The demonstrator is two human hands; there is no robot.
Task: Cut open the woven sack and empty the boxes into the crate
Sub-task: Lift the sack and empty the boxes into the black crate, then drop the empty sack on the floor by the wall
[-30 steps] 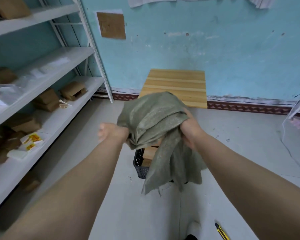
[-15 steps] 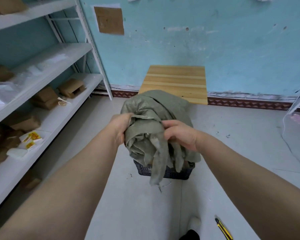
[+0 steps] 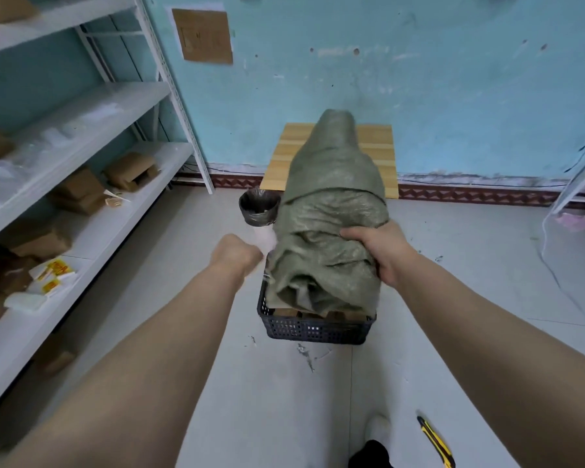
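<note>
One right hand (image 3: 380, 251) curls fingers (image 3: 353, 235) over the sack (image 3: 331, 197).

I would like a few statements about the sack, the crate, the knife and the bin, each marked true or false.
1. The right hand grips the green sack. True.
2. The black crate is empty. False: brown boxes show under the sack.
3. The yellow knife lies on the floor. True.
4. The bin with the black liner stands right of the sack. False: it stands left of it.
</note>
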